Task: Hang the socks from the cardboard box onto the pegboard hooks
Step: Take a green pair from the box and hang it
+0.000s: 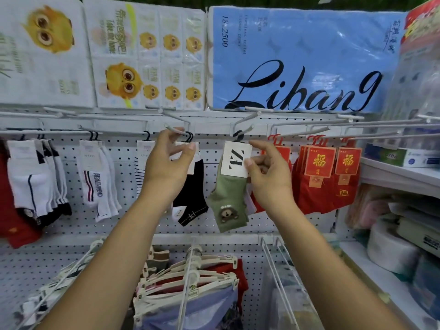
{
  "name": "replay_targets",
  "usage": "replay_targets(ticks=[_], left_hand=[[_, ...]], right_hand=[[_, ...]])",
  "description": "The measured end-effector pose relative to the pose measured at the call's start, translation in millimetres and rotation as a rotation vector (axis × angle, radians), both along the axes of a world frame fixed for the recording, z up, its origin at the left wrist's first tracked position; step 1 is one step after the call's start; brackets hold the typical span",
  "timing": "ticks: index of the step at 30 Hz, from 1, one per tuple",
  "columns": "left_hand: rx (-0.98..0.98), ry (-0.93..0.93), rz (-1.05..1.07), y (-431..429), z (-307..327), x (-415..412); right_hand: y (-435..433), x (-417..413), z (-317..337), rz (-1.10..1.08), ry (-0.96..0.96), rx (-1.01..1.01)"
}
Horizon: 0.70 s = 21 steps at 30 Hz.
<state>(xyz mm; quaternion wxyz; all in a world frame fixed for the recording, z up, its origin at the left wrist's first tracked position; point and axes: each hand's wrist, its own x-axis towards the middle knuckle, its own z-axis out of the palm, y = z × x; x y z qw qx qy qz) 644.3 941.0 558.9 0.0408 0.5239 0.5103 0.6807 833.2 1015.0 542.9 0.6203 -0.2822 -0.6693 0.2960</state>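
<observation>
A green sock with a bear face and a white card label hangs by its black hanger from a white pegboard hook. My right hand pinches the right edge of that label. My left hand is raised at the neighbouring hook, fingers around the top of a black-and-white sock hanging there. The cardboard box is out of view.
White socks and more pairs hang to the left, red packaged socks to the right. Tissue packs sit on the shelf above. Clothes on hangers hang on lower hooks. A side shelf holds goods at right.
</observation>
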Motion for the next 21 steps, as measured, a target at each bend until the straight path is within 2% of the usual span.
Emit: replay_targets(ticks=[11, 21], left_hand=[[-0.046, 0.088, 0.012, -4.1, -4.0, -8.8], [-0.07, 0.04, 0.046, -23.5, -33.0, 21.0]], right_hand=[[16.6, 1.1, 5.3, -0.099, -0.119, 0.031], [-10.2, 22.9, -16.8, -0.119, -0.145, 0.088]])
